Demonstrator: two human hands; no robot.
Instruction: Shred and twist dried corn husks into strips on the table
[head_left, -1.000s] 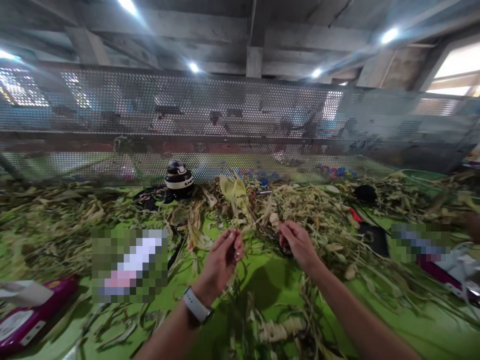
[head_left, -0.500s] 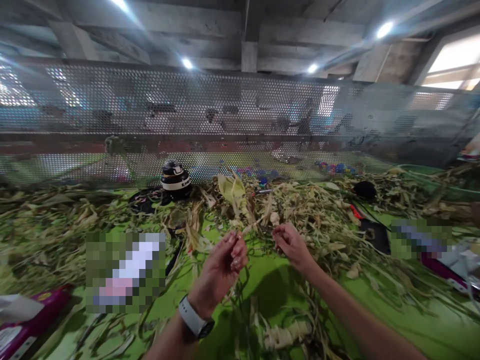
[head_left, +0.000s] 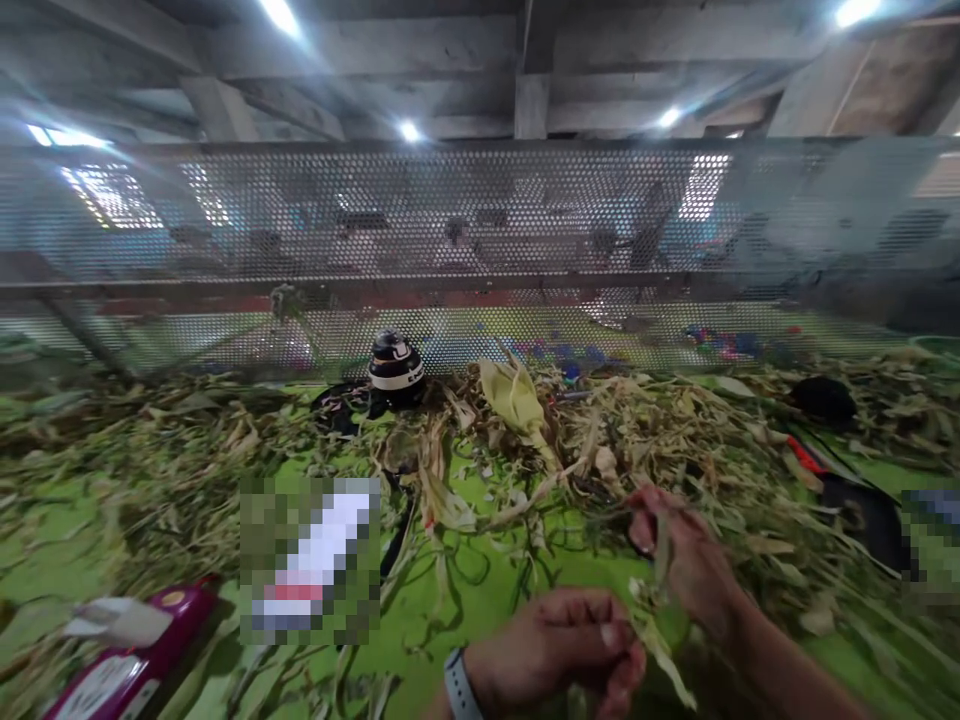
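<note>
Low in the head view, my left hand [head_left: 562,645] is closed in a pinch, a pale watch strap [head_left: 460,685] on its wrist. What its fingertips hold cannot be made out. My right hand [head_left: 694,560] is higher and further right, with its fingers curled in beside the loose plant matter; whether it grips anything is blurred. A pale-green leaf strip [head_left: 661,655] hangs between the two hands, running up in front of the right one. Beyond them lies a broad yellow-green husk [head_left: 516,400] among dry, shredded leaves [head_left: 645,420].
A bright green tabletop [head_left: 457,640] carries heaps of dry leaves [head_left: 187,440]. A black-and-white rounded container [head_left: 396,370] stands before a perforated metal screen [head_left: 480,220]. At left lies a magenta device [head_left: 142,650]; at right, a black pouch-like item [head_left: 862,510]. People show dimly behind the screen.
My left hand has dropped lower and moved right, turning palm inward. My right hand has moved right and down. A leaf strip now shows between them. The camera view has shifted left.
</note>
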